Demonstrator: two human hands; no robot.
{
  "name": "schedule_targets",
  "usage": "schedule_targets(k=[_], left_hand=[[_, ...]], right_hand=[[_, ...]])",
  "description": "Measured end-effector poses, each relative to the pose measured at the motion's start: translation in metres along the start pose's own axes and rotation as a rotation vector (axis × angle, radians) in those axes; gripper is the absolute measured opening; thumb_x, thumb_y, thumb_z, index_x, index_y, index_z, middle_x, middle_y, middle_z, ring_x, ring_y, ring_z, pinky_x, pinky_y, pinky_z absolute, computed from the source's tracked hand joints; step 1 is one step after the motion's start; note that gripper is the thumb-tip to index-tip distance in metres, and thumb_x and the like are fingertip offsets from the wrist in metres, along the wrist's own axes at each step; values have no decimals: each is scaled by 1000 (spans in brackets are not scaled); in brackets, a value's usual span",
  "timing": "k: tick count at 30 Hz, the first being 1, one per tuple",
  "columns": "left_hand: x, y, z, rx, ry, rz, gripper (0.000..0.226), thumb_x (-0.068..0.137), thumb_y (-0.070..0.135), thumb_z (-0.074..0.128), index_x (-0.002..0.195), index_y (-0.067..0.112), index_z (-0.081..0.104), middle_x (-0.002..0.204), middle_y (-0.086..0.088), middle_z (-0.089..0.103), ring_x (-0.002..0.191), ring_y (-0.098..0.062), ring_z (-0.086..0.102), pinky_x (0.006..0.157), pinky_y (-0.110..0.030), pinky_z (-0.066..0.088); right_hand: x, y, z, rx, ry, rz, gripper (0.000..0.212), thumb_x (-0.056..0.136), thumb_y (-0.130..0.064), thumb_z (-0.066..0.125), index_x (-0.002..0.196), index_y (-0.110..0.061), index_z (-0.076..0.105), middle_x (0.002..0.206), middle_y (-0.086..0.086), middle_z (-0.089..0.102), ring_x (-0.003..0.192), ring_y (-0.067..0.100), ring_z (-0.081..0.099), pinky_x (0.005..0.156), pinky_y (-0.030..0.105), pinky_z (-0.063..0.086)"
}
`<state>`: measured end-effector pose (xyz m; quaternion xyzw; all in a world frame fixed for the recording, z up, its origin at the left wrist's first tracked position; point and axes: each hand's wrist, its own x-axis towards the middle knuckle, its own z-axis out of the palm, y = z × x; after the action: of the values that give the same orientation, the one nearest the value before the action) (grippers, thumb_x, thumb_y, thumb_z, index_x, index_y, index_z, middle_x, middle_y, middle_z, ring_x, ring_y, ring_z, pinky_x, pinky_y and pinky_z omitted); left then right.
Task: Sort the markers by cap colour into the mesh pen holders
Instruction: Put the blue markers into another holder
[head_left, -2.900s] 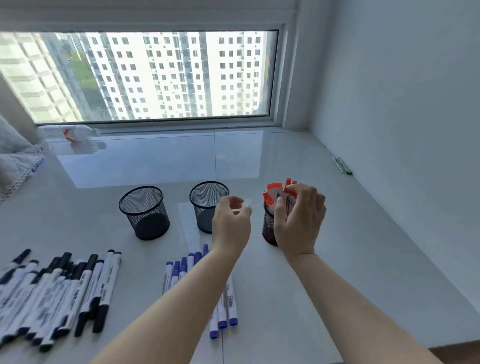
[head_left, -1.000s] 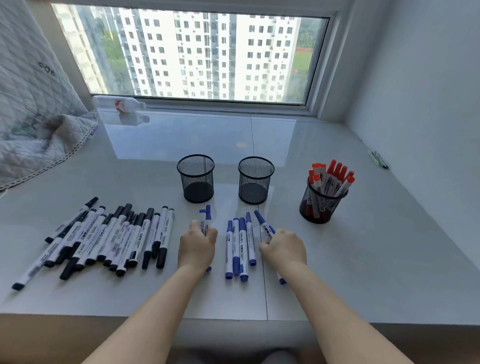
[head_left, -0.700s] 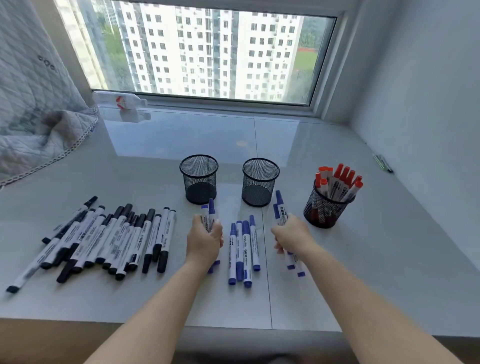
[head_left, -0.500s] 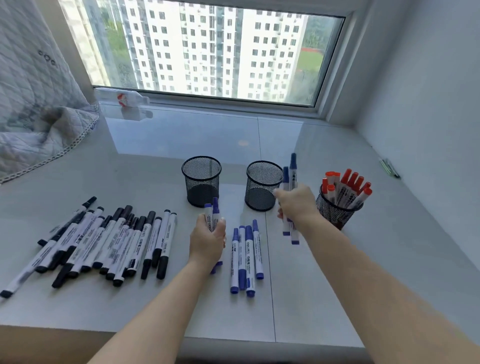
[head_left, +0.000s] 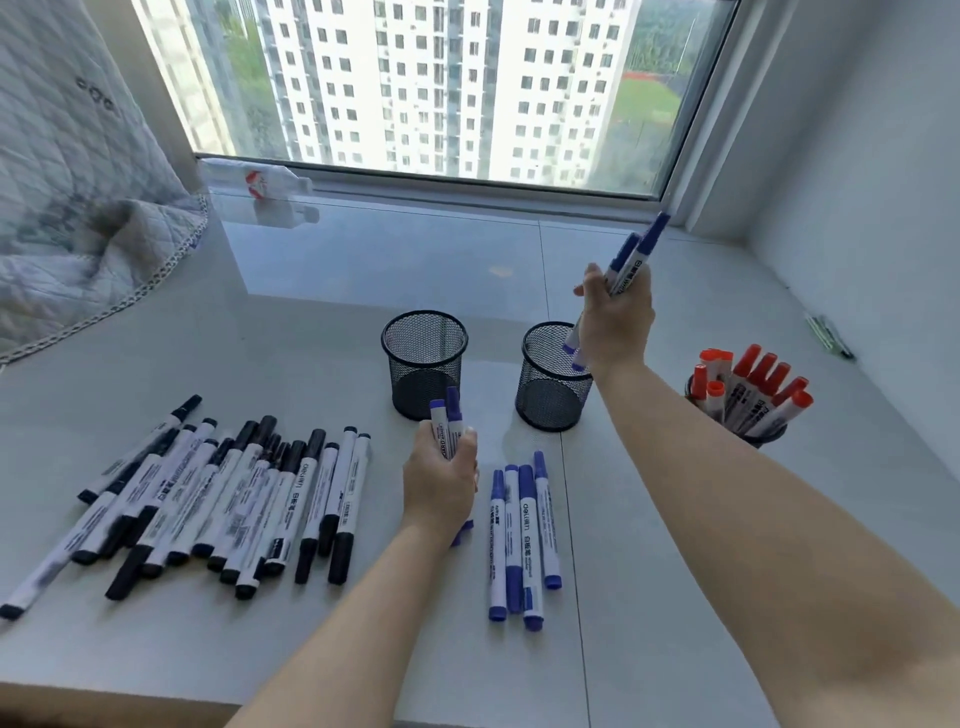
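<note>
My right hand (head_left: 615, 317) grips two blue-capped markers (head_left: 636, 254) upright over the middle mesh holder (head_left: 551, 395), their lower ends at its rim. My left hand (head_left: 440, 478) holds two more blue markers (head_left: 447, 421) just above the table, in front of the left mesh holder (head_left: 424, 364), which looks empty. Several blue markers (head_left: 522, 535) lie on the table between my arms. A row of black-capped markers (head_left: 218, 499) lies at the left. The right mesh holder (head_left: 763, 436) stands full of red-capped markers (head_left: 753, 384).
A quilted blanket (head_left: 67, 197) is heaped at the far left. A plastic bottle (head_left: 254, 182) lies along the window sill. A small green item (head_left: 828, 335) rests by the right wall. The table's front edge (head_left: 156, 696) runs close below my arms.
My right hand has lifted its two blue markers from the table up and forward over the middle holder. My left hand has picked up two blue markers and raised them slightly.
</note>
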<state>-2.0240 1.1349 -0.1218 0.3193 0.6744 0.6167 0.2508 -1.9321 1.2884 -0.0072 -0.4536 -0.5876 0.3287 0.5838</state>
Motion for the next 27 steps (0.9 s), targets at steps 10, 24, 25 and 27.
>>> schedule_targets(k=[10, 24, 25, 27], left_hand=[[2, -3, 2, 42, 39, 11, 14, 89, 26, 53, 78, 22, 46, 59, 2, 53, 41, -4, 49, 43, -17, 42], [-9, 13, -3, -64, 16, -65, 17, 90, 22, 55, 75, 20, 49, 57, 3, 50, 40, -5, 47, 43, -22, 42], [-8, 17, -3, -84, 22, -81, 18, 90, 22, 55, 74, 19, 49, 56, 2, 50, 41, -7, 47, 45, -24, 42], [-7, 29, -2, -130, 20, -85, 19, 90, 24, 56, 73, 17, 49, 55, 1, 49, 42, -7, 45, 46, -23, 41]], right_hand=[[-20, 37, -6, -248, -92, 160, 11, 91, -21, 49, 95, -13, 43, 68, -10, 45, 59, 5, 44, 52, 20, 25], [-68, 22, -46, -306, -60, 275, 11, 82, -8, 53, 87, -13, 44, 65, -6, 47, 57, 9, 47, 50, 24, 32], [-68, 22, -47, -307, -61, 299, 13, 81, -9, 54, 88, -13, 43, 66, -6, 47, 58, 10, 47, 50, 24, 33], [-69, 21, -48, -303, -61, 314, 14, 81, -9, 55, 88, -13, 43, 66, -7, 47, 58, 6, 46, 48, 19, 31]])
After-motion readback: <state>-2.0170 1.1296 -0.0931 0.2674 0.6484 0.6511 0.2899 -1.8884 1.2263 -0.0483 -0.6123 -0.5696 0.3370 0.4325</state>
